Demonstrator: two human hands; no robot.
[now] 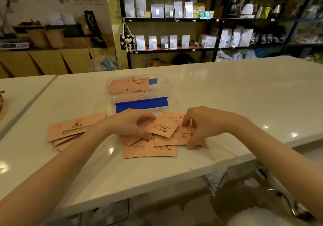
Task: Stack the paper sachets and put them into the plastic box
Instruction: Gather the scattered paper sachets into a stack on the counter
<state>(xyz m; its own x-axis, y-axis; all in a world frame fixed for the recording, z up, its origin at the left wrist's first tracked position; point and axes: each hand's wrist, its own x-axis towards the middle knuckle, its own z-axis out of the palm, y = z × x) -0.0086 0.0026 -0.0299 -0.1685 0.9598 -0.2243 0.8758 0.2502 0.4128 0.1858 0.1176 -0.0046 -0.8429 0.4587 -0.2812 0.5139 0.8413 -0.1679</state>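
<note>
Counter (227, 92): white, glossy, throwing back the lights. A slick top, likely; flat paper should slide on it more easily than it lifts.

Plastic box (167, 86): clear, blue clip along its near side, standing just beyond the loose sachets. Some pink sachets already lie inside, flat against the far left corner; count not readable through the wall. Room left toward the right, by the look of it.

Side pile (70, 131): larger pink sachets overlapped in a rough stack left of the left forearm, near the counter's left part, not squared.

Loose sachets (160, 128): small pink paper packets printed with a coffee cup, fanned and overlapping between the two hands, just in front of the box. They lie flat and thin, so probably light, a little bendy, easy to crease. Best taken by the short edges, pushed together into a block, then pinched across the whole thickness.

Left hand (129, 126): fingers curled down, tips on the left edge of the fan; thumb and fingers part-closed, whether pinching a sachet or only pressing it cannot be told.

Right hand (201, 126): fingers bent, tips resting on the right-hand sachets, thumb low at the near edge; nothing visibly lifted.

Stage, as judged: gathering the fan into a stack; boxing not yet begun for this lot.
</note>
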